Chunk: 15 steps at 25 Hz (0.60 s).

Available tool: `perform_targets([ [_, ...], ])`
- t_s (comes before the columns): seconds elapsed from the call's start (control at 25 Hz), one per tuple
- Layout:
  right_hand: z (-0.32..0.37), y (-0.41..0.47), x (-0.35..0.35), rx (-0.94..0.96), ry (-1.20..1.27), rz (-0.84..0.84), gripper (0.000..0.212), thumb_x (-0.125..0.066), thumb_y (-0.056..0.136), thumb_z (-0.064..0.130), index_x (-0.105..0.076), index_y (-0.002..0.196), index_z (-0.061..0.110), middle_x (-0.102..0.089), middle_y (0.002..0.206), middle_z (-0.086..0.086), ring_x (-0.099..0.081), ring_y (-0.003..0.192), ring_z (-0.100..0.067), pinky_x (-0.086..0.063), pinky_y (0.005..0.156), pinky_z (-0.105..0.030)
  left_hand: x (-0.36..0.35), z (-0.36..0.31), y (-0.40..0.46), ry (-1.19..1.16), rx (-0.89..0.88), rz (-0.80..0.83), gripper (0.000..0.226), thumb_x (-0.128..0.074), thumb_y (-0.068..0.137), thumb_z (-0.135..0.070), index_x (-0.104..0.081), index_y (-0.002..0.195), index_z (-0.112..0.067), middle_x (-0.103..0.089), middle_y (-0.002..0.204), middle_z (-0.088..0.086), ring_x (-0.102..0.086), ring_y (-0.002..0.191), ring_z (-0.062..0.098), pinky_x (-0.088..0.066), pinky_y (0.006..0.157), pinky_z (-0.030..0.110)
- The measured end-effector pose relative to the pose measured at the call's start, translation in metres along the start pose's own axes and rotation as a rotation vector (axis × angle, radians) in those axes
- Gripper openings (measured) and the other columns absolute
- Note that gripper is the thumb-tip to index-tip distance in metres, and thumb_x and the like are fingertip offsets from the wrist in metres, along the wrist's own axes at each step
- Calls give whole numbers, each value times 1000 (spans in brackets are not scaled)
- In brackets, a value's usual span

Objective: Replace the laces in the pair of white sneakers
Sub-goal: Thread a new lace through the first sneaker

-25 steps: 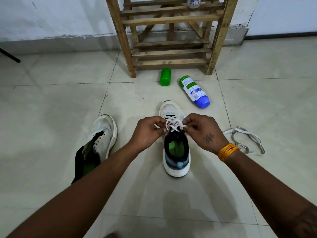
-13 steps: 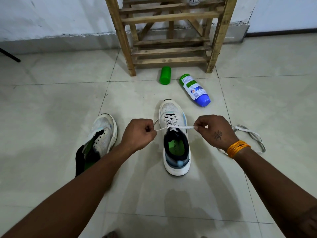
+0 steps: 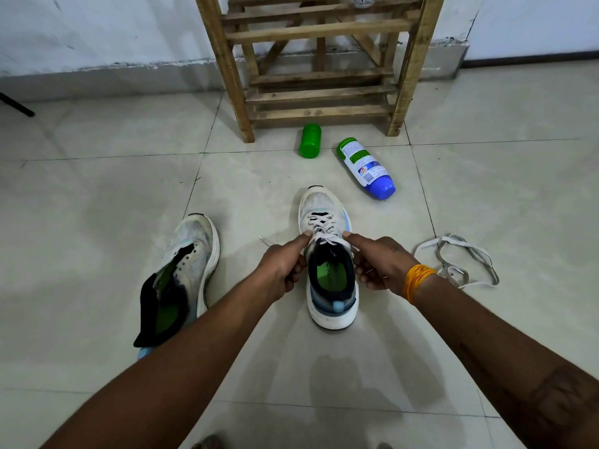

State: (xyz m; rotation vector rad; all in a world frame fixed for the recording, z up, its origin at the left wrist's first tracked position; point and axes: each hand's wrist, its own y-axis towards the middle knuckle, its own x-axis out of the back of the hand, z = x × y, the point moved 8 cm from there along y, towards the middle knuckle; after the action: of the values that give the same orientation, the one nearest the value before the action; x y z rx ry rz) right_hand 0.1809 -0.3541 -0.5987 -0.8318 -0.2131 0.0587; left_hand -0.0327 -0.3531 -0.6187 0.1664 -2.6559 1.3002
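Note:
A white sneaker [image 3: 324,209] with a green insole stands toe-away on the tile floor, its white lace [image 3: 321,222] crossed through the eyelets. My left hand [image 3: 285,267] grips the shoe's left collar, thumb on the top eyelets. My right hand [image 3: 376,260] grips the right collar, thumb pointing at the lace. A lace end [image 3: 265,241] lies on the floor left of the shoe. The second white sneaker [image 3: 191,254], without a lace and with its tongue folded out, lies to the left. A loose white lace [image 3: 460,257] lies on the floor at the right.
A wooden slatted rack [image 3: 317,59] stands against the wall ahead. A green cap [image 3: 310,140] and a blue-bottomed bottle [image 3: 366,166] lie on the floor before it. A dark rod [image 3: 16,105] shows at the far left.
My hands were pulling the lace ends apart sideways. Now both have come back in and hold the sneaker's collar at either side, with the lace ends let go.

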Motion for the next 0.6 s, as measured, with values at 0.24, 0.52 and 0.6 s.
perform_targets([
  [0.24,13,13,5,73,312,-81,13,-68,95,16,-66,86,7,-59,64,-5,-44,45,-11,-36,41,-19,7,-20,2,-218,-135,15,20,-77,91,-24,-61,82,-18,-64,69,1,-52,48,9,-36,41,18],
  [0.52,39,-4,20,135,740,-38,9,-56,98,-1,-63,94,4,-74,84,-14,-61,56,-13,-56,51,-22,34,-50,-16,-382,-237,8,12,-63,100,-16,-70,107,-9,-78,95,8,-72,64,14,-49,48,21],
  [0.6,57,-19,19,195,672,8,9,-56,99,4,-65,99,6,-74,81,-10,-62,58,-14,-56,53,-24,31,-72,-29,-424,-285,61,12,-58,102,-15,-69,104,-10,-79,95,6,-70,64,13,-49,50,22],
])
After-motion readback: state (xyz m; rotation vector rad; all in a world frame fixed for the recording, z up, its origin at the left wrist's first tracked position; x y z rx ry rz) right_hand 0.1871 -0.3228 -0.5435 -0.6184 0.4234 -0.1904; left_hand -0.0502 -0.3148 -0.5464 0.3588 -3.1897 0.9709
